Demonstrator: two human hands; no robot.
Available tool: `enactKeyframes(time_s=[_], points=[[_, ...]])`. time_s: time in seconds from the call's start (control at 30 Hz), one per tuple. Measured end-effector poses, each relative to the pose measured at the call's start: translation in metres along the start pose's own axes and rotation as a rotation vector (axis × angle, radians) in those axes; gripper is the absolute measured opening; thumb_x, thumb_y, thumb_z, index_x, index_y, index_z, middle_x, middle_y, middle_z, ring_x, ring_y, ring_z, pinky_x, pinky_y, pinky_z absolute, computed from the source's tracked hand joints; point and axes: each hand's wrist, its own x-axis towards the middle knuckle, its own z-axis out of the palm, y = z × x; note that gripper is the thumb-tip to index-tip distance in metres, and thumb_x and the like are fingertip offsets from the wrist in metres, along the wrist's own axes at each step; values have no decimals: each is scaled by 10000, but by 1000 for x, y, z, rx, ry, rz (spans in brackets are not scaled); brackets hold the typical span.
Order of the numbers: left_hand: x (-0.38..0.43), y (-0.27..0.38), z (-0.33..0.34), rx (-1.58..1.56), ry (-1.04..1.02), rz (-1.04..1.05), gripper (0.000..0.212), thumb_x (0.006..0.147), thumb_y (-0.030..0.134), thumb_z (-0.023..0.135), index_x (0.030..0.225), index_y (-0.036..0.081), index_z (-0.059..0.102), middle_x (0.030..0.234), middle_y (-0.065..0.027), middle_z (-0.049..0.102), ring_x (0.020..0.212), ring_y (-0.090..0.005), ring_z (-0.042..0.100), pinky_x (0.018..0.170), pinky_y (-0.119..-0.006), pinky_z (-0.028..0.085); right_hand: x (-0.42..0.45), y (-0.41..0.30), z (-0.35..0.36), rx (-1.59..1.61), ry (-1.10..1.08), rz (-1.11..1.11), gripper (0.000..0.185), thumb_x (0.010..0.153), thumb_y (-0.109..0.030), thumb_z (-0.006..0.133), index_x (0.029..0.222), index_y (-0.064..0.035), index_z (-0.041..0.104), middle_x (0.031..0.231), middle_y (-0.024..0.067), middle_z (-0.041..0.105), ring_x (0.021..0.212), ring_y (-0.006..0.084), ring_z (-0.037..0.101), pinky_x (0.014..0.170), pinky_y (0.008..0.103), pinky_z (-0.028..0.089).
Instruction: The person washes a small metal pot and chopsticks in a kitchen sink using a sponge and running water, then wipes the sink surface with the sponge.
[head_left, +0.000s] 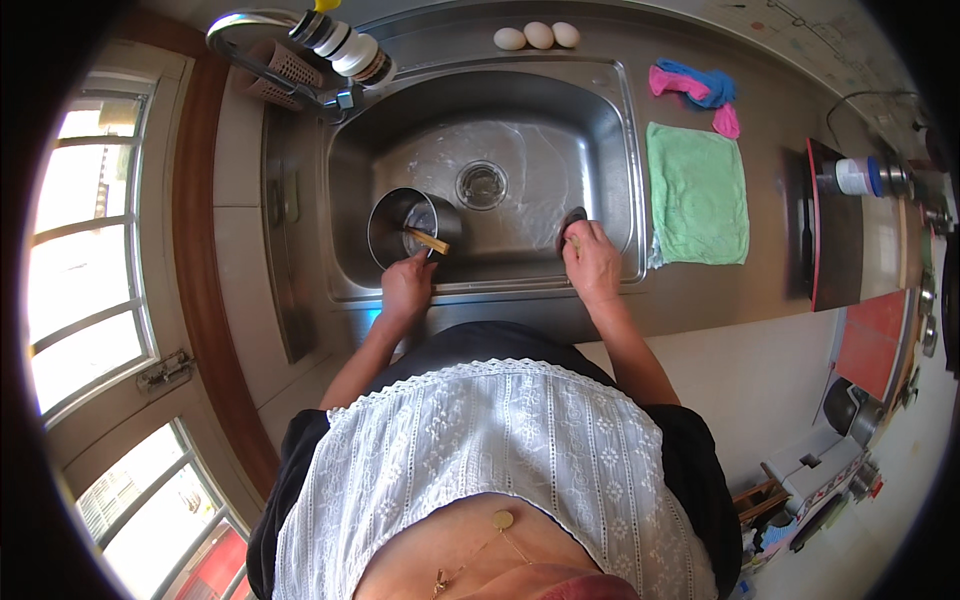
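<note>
In the steel sink (420, 135), a metal pot (448, 225) lies tilted at the near left, its opening towards the left. My left hand (407, 285) grips the near rim of this pot, the thumb by a light wooden utensil (429, 239) that rests across the opening. At the sink's near right side, my right hand (594, 259) holds a small dark round metal item (571, 217), partly hidden by the fingers; something greenish shows under them. Thin water spreads over the sink floor around the drain (481, 185).
Eggs (538, 35) lie behind the sink. A faucet (262, 56) stands at the back left beside a perforated holder (289, 71). Right of the sink are a green cloth (697, 195), pink and blue cloths (694, 82) and a dark cooktop (840, 240).
</note>
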Motion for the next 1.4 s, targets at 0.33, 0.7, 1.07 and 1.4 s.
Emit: enactKeyframes(time_s=[0.33, 0.7, 1.07, 1.4], points=[[6, 5, 1, 2, -13, -4, 203, 799, 170, 571, 955, 42, 599, 764, -204, 605, 730, -386, 581, 639, -462, 462, -1, 9, 3, 54, 29, -55, 111, 728, -75, 564, 829, -94, 524, 841, 110, 545, 740, 341, 559, 632, 440, 462], [4, 7, 5, -33, 71, 45, 263, 819, 169, 572, 1007, -15, 589, 727, -210, 588, 689, -380, 579, 608, -434, 445, -5, 17, 7, 105, 29, -101, 129, 730, -57, 557, 837, -82, 489, 822, 114, 528, 742, 317, 568, 640, 416, 471], [4, 8, 6, -42, 101, 66, 235, 802, 143, 595, 988, 0, 598, 704, -206, 582, 673, -377, 575, 596, -433, 443, -6, 18, 6, 44, 12, -89, 136, 742, -78, 557, 853, -87, 479, 844, 115, 527, 748, 320, 569, 651, 417, 479], [4, 6, 4, -34, 122, 57, 161, 783, 152, 602, 876, 24, 575, 688, -195, 569, 694, -385, 561, 610, -464, 427, -2, 12, 8, 81, 44, -98, 109, 722, -53, 555, 806, -101, 504, 786, 116, 537, 715, 328, 566, 618, 432, 467]])
